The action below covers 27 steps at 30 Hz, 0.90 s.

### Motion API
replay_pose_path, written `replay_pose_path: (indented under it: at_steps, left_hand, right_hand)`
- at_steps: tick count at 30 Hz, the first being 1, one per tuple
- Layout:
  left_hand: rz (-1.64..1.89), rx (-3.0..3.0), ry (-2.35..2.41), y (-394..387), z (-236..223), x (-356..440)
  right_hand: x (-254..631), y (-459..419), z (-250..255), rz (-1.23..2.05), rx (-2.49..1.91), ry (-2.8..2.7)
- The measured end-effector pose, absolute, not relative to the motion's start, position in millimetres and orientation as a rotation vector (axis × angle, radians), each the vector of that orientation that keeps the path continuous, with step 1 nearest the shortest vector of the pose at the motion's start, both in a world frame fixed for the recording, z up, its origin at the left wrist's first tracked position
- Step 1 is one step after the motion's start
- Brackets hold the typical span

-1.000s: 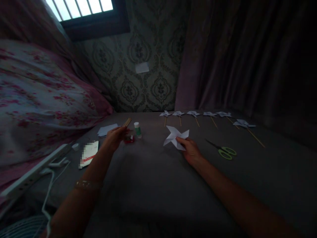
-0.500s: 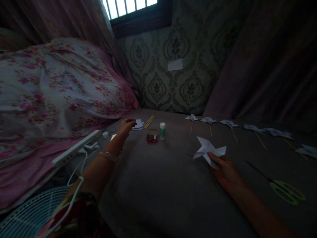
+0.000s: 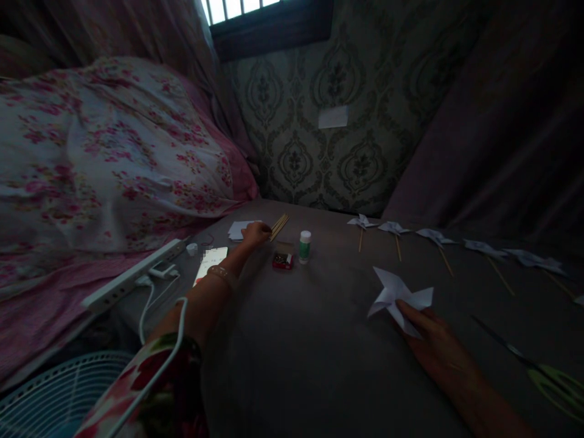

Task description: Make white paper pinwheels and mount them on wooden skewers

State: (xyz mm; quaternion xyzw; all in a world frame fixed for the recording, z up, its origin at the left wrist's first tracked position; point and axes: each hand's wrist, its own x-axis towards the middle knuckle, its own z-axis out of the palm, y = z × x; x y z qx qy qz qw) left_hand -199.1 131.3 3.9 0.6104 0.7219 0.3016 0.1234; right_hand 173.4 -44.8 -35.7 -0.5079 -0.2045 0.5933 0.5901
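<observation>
My right hand [image 3: 426, 328] pinches a white paper pinwheel [image 3: 392, 293] by its middle, thumb on top, just above the grey surface. My left hand [image 3: 257, 232] reaches far forward, its fingers curled at the near ends of several thin wooden sticks [image 3: 281, 224]. Whether a stick is between those fingers is hidden. Just beside that hand lies a stack of white paper [image 3: 238, 230]. A small red box [image 3: 283, 261] with its lid up holds tiny metallic pieces. Next to it stands a glue stick [image 3: 305, 247] with a white cap.
Several finished pinwheels on sticks [image 3: 362, 224] lie in a row at the back right. Green-handled scissors [image 3: 520, 356] lie at right. To the left are a lit phone [image 3: 211, 261], a small white cap [image 3: 191, 249], a power strip [image 3: 137, 274] and a cable [image 3: 176, 340] crossing my left arm.
The view has swung left. My left hand went from near the sticks to the paper stack, then back right to the sticks. My right hand still holds the pinwheel.
</observation>
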Motion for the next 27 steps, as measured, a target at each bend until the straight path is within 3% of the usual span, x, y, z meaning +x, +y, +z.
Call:
replay_pose_path:
  at_steps: [9,27]
  left_hand:
    - [0.57,1.986,2.278,147.2,-8.4,-184.9]
    - [0.355,2.245,2.281,141.3,-6.9,-168.4]
  right_hand:
    - [175.4,-45.8,-36.5,1.43,-1.227,-0.523]
    - [171.0,-46.8,-29.7,1.432,-1.236,-0.486]
